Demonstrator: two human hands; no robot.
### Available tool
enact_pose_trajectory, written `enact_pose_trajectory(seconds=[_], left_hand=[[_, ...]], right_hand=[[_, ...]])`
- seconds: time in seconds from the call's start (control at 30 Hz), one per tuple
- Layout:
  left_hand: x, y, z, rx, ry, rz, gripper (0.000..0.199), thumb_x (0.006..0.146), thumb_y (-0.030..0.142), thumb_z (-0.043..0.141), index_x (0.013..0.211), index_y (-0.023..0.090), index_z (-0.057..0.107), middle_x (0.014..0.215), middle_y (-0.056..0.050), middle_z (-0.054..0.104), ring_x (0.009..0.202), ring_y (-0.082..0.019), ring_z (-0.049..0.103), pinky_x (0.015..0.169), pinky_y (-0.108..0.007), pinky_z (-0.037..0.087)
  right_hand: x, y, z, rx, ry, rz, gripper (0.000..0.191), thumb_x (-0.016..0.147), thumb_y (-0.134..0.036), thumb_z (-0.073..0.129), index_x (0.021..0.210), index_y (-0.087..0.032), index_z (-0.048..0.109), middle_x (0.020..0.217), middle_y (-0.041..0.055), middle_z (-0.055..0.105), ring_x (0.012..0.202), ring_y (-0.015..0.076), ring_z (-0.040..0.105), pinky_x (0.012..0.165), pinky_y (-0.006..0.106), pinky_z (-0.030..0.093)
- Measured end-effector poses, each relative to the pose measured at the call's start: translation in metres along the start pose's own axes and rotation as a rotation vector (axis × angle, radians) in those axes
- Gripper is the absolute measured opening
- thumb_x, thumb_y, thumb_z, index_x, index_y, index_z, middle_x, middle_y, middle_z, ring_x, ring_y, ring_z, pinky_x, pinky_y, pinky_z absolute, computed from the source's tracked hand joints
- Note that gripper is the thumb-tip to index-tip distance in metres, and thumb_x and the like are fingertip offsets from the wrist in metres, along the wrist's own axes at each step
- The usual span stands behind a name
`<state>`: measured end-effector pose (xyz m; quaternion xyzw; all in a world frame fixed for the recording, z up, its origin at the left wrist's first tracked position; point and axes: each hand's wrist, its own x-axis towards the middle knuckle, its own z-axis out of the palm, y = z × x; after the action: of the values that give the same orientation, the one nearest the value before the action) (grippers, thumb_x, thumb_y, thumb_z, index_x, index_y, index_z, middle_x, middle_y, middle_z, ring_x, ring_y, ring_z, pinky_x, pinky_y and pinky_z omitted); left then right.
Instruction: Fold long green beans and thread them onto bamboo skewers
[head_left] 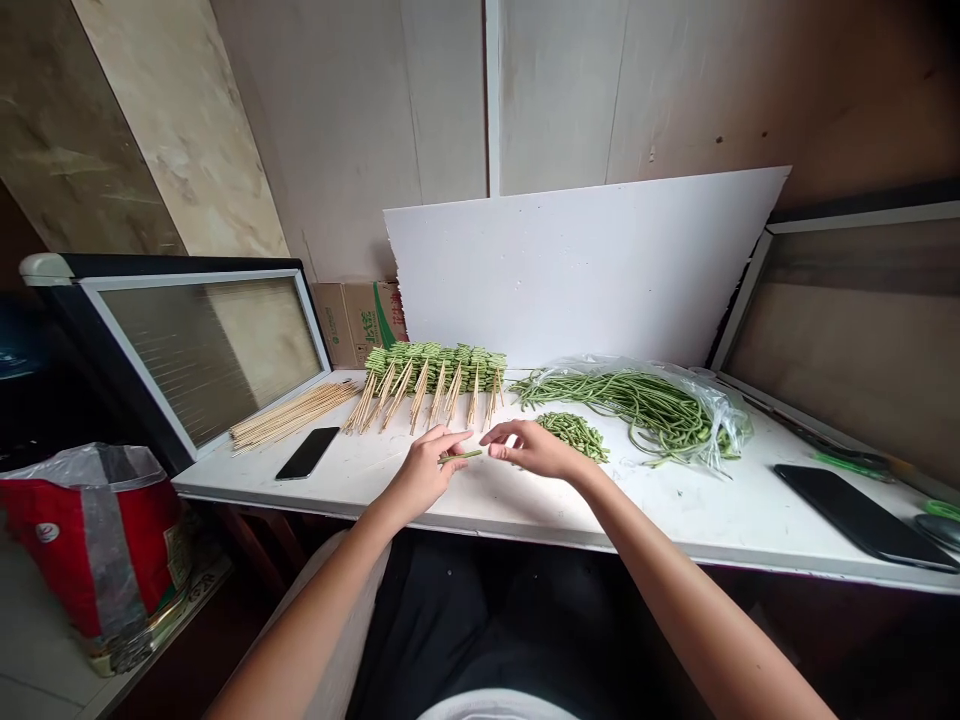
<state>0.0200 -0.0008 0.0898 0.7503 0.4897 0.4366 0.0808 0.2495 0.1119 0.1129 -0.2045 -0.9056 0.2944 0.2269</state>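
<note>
One short piece of green bean [459,457] is pinched in the left hand [424,475], the grip closed on it between thumb and fingers, just in from the front edge of the white worktop [675,520]. The right hand [529,448] is just beside the far end of the piece, its grip apart, with the fingers curled and not touching it.

Just beyond the right hand lies a small heap of cut bean pieces [574,435]. Farther right, long green beans [622,405] lie on and across a clear plastic bag [720,410]. Toward the back edge, a row of bean-loaded skewers [435,368] lies with its bare wooden ends pointing toward the front edge. To their left is a bundle of bare wooden skewers [292,418], with a black phone [307,452] near the front edge. A dark tablet [862,515] lies toward the right end of the worktop.

Behind the beans, a white board [577,270] leans against the wall, and a cardboard box [356,320] stands at the back left. A red bag [90,540] sits low to the left of the worktop.
</note>
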Motion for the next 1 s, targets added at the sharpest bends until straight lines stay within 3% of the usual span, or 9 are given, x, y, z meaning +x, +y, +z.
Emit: enact_pose_trajectory(seconds=[0.13, 0.37, 0.57, 0.73, 0.9, 1.0], left_hand=[[0.003, 0.003, 0.000, -0.063, 0.089, 0.048, 0.039, 0.092, 0.019, 0.070, 0.131, 0.023, 0.068, 0.098, -0.006, 0.068, 0.088, -0.017, 0.067, 0.085, -0.034, 0.060], [0.004, 0.012, -0.011, -0.012, 0.118, 0.007, 0.014, 0.092, 0.029, 0.075, 0.101, 0.019, 0.077, 0.094, -0.007, 0.074, 0.082, -0.017, 0.067, 0.073, -0.028, 0.055], [0.003, 0.015, -0.016, 0.026, 0.109, -0.019, 0.017, 0.095, 0.032, 0.072, 0.104, 0.020, 0.078, 0.099, -0.007, 0.075, 0.084, -0.018, 0.068, 0.075, -0.028, 0.053], [0.003, 0.022, -0.014, 0.035, 0.090, 0.019, 0.014, 0.098, 0.025, 0.066, 0.101, 0.019, 0.079, 0.091, -0.005, 0.073, 0.080, -0.017, 0.066, 0.074, -0.028, 0.050], [0.001, 0.023, -0.008, 0.025, 0.077, 0.058, 0.014, 0.097, 0.020, 0.065, 0.095, 0.019, 0.079, 0.089, -0.006, 0.073, 0.080, -0.018, 0.066, 0.075, -0.029, 0.051], [0.000, 0.022, -0.006, -0.014, 0.071, 0.088, 0.014, 0.093, 0.014, 0.067, 0.088, 0.019, 0.078, 0.090, -0.006, 0.075, 0.082, -0.019, 0.068, 0.078, -0.031, 0.053]], right_hand=[[0.001, -0.038, 0.018, -0.042, 0.146, -0.127, 0.034, 0.091, -0.052, 0.073, 0.104, -0.021, 0.079, 0.097, 0.0096, 0.077, 0.092, 0.0246, 0.069, 0.083, 0.035, 0.051], [0.002, -0.037, 0.017, -0.014, 0.325, -0.190, 0.025, 0.096, -0.046, 0.069, 0.096, -0.023, 0.079, 0.091, 0.0084, 0.076, 0.090, 0.0245, 0.065, 0.082, 0.037, 0.049], [0.002, -0.040, 0.016, -0.028, 0.367, -0.260, 0.022, 0.097, -0.044, 0.069, 0.097, -0.023, 0.076, 0.091, 0.0079, 0.075, 0.092, 0.0247, 0.061, 0.084, 0.039, 0.047], [0.002, -0.040, 0.018, -0.024, 0.343, -0.305, 0.020, 0.094, -0.044, 0.072, 0.096, -0.024, 0.075, 0.091, 0.0078, 0.073, 0.092, 0.0248, 0.061, 0.085, 0.039, 0.047], [0.003, -0.039, 0.023, -0.033, 0.323, -0.304, 0.008, 0.097, -0.026, 0.067, 0.094, -0.022, 0.072, 0.087, 0.0076, 0.071, 0.090, 0.0246, 0.059, 0.083, 0.039, 0.048], [0.004, -0.038, 0.025, -0.025, 0.302, -0.307, 0.011, 0.094, -0.015, 0.064, 0.092, -0.022, 0.073, 0.086, 0.0069, 0.070, 0.091, 0.0244, 0.058, 0.082, 0.038, 0.048]])
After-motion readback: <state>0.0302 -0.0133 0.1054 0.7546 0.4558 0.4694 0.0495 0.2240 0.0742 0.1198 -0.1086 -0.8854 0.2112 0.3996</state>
